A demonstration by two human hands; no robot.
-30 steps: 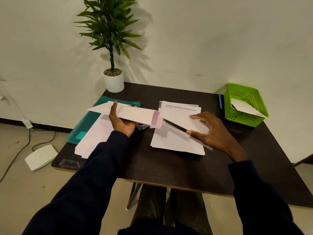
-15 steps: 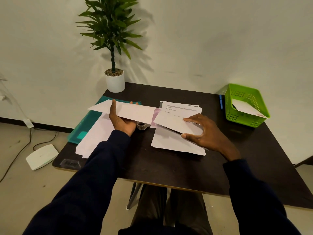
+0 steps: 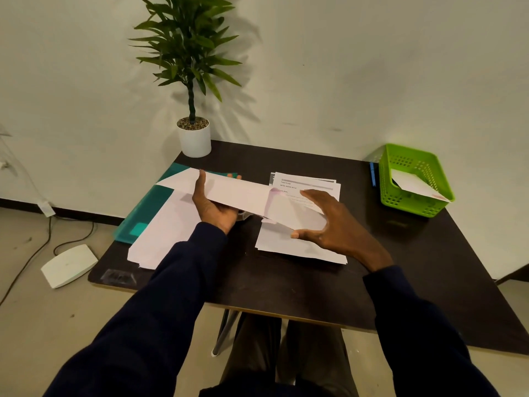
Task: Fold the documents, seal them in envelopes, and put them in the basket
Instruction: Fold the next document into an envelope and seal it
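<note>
My left hand [image 3: 213, 209] grips a long white envelope [image 3: 234, 191] above the table, thumb on top and fingers underneath, its open flap end pointing right. My right hand [image 3: 332, 224] holds a folded white document [image 3: 294, 214] between thumb and fingers, its left end meeting the envelope's mouth. Beneath lies a stack of printed documents [image 3: 300, 247]. A green basket [image 3: 412, 181] at the table's far right holds one sealed envelope [image 3: 415, 186].
A pile of white envelopes [image 3: 163, 239] lies on a teal folder [image 3: 148, 210] at the left of the dark table [image 3: 286, 282]. A potted plant [image 3: 193, 133] stands at the back left. A blue pen [image 3: 372, 174] lies beside the basket. A white box [image 3: 68, 265] and cables are on the floor.
My right hand lifted the folded document off the stack and carried it left to the envelope's open end. My left hand kept the envelope almost still.
</note>
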